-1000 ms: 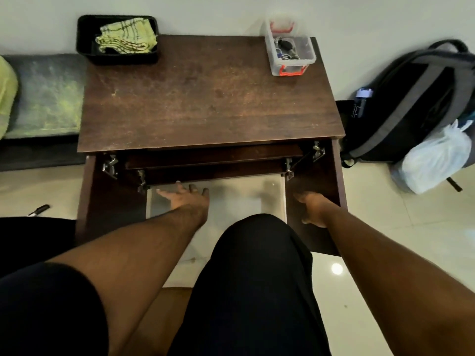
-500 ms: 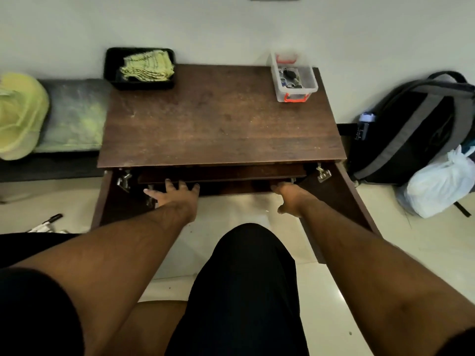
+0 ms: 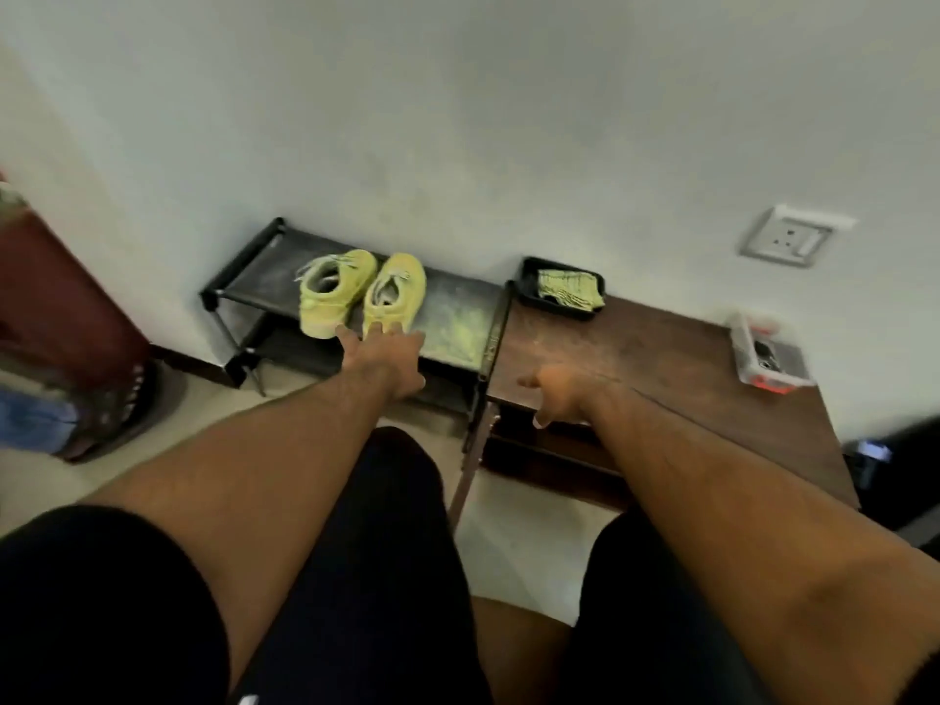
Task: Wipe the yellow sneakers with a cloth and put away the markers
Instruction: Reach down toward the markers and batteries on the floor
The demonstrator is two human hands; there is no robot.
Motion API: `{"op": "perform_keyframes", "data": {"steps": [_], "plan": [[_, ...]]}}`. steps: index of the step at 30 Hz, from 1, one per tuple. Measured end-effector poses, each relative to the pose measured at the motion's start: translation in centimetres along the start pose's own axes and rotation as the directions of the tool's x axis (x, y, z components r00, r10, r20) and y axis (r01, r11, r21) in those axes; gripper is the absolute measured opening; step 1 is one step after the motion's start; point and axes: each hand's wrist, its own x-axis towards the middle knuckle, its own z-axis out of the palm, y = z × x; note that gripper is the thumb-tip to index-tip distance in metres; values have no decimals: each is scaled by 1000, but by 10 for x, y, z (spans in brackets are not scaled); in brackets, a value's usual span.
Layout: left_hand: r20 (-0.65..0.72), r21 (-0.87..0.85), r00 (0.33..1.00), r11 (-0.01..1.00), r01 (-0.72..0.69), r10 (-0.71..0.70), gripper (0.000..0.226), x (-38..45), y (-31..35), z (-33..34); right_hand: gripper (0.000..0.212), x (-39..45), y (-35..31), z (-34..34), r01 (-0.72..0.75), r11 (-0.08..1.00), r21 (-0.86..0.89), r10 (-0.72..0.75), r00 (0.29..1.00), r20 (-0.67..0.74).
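Note:
Two yellow sneakers [image 3: 361, 292] stand side by side on the top shelf of a low black shoe rack [image 3: 458, 318] against the wall. My left hand [image 3: 384, 356] stretches out flat with spread fingers, its fingertips at the heels of the sneakers, holding nothing. My right hand [image 3: 559, 394] hovers open over the left front corner of the brown wooden table [image 3: 636, 348]. A yellow checked cloth [image 3: 567, 287] lies in a black tray [image 3: 529, 292] at the table's back left. A clear plastic box [image 3: 763, 358] with orange clips sits at the table's right side; its contents are blurred.
A dark red object [image 3: 56, 297] and a dark basket [image 3: 117, 404] stand at the far left on the floor. A wall socket [image 3: 793, 239] is above the table. My knees in black shorts [image 3: 386, 552] fill the foreground. A dark bag [image 3: 895, 455] edges in at the right.
My view has swung left, from the table to the shoe rack. My left hand has left the table's front shelf and reached to the sneakers; my right hand has risen to the table's corner.

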Motion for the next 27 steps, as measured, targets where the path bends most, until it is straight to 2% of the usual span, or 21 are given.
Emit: {"op": "perform_keyframes", "data": {"steps": [2,6,10,15,21,23,27], "plan": [[-41,-65,996,995,77,-80,60,4,-61,-8,66,19,-50,-21,69,995,-72,-73,996,-49],[-37,-226,970,948,224,-238,58,-8,-166,27,75,67,-143,-36,228,963,-142,-233,972,-21],[143,-275,917,875,399,-373,60,-26,-223,122,71,132,-216,-6,369,909,-191,-361,929,78],[382,-404,834,740,538,-398,64,-27,-227,250,71,215,-249,62,455,872,-179,-408,879,246],[597,-506,717,524,685,-360,66,-18,-180,362,67,280,-229,143,466,880,-90,-400,830,389],[653,-527,668,418,740,-358,64,-12,-161,391,66,299,-222,173,452,892,-13,-404,809,427],[752,-524,519,109,844,-406,62,4,-131,433,64,324,-215,234,472,881,35,-431,768,474]]}}
